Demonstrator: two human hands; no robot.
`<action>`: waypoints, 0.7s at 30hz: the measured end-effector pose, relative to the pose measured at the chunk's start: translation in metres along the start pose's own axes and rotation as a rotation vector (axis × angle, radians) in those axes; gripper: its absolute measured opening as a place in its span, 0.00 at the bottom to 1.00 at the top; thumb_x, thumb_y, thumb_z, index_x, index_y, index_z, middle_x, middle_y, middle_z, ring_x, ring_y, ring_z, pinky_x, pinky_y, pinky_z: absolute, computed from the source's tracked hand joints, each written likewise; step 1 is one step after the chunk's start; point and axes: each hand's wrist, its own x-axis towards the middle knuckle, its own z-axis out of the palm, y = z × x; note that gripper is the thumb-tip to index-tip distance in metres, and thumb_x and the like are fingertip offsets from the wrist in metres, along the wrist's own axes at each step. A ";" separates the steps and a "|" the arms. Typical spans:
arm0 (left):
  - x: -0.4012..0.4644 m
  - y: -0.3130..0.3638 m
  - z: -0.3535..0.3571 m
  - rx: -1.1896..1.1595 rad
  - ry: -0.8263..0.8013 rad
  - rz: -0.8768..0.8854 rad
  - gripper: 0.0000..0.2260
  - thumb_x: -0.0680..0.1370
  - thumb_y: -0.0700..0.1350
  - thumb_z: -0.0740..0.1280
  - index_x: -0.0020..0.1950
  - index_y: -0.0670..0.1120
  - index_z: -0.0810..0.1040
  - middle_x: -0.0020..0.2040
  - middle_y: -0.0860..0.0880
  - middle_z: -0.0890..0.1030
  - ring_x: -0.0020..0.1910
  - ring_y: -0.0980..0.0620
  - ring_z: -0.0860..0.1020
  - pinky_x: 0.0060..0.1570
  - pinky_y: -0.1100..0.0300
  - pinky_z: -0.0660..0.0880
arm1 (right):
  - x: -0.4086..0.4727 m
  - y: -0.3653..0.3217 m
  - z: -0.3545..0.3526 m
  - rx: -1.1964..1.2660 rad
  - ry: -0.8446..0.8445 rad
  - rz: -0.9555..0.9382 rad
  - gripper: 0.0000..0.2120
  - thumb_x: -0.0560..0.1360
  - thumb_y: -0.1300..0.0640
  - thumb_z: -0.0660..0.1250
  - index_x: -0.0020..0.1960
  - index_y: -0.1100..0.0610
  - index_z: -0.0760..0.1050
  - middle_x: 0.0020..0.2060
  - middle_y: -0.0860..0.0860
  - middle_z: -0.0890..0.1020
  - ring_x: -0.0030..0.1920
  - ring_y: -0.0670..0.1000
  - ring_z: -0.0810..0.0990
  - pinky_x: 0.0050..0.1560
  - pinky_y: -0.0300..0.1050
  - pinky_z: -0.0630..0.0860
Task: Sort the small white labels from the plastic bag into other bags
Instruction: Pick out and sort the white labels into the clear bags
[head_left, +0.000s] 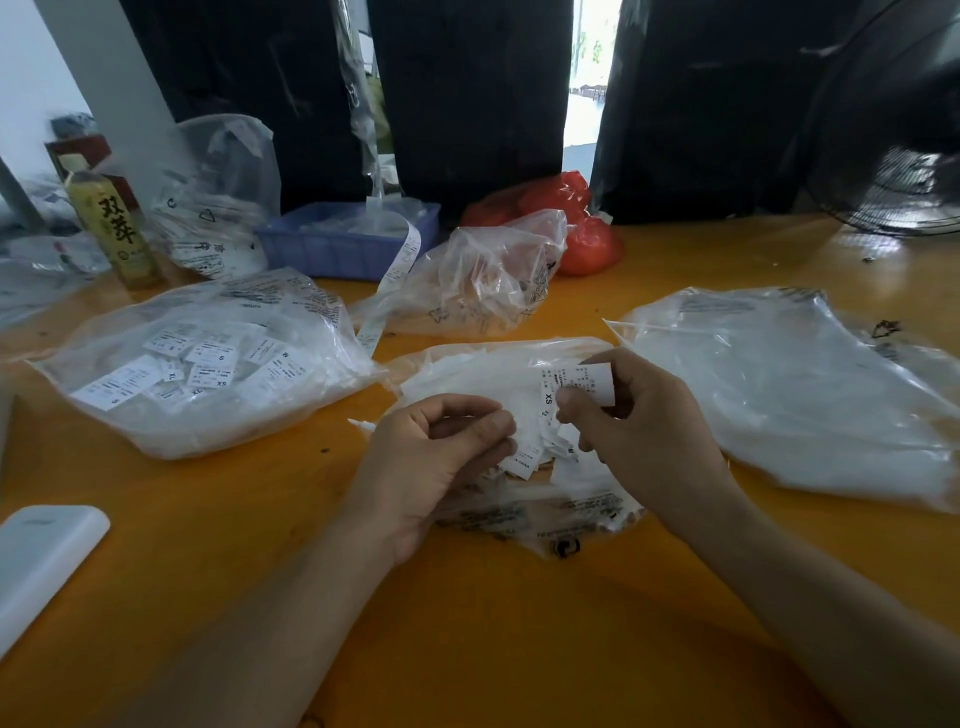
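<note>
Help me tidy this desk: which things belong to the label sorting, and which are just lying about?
Job:
- right hand pinching an XS label
- left hand in the label pile
- middle bag
- left bag of labels
- right bag

Lying about:
- bottle
- blue tray
- red bag
- fan

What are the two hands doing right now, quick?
Left hand: fingers curled, pinching small white labels from the pile.
Right hand: fingers pinch a white label marked XS.
</note>
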 end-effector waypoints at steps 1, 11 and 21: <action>0.000 0.000 0.000 0.005 0.002 0.009 0.17 0.59 0.46 0.83 0.46 0.45 0.89 0.50 0.39 0.88 0.48 0.43 0.89 0.43 0.63 0.83 | 0.000 0.000 -0.001 0.013 -0.003 0.003 0.02 0.79 0.51 0.70 0.49 0.45 0.78 0.38 0.40 0.85 0.35 0.44 0.83 0.32 0.37 0.77; -0.003 0.001 0.003 -0.027 -0.019 -0.027 0.12 0.68 0.43 0.79 0.50 0.41 0.89 0.52 0.37 0.88 0.52 0.44 0.88 0.48 0.63 0.83 | -0.002 -0.001 -0.002 0.044 -0.047 -0.038 0.01 0.79 0.51 0.71 0.51 0.46 0.79 0.37 0.42 0.84 0.37 0.44 0.84 0.41 0.48 0.83; -0.002 -0.001 0.004 -0.009 -0.045 -0.023 0.18 0.63 0.47 0.82 0.51 0.45 0.89 0.52 0.39 0.88 0.53 0.44 0.88 0.49 0.62 0.83 | -0.003 -0.001 0.001 -0.097 -0.080 -0.093 0.08 0.82 0.47 0.65 0.44 0.44 0.77 0.35 0.44 0.82 0.31 0.46 0.78 0.31 0.43 0.75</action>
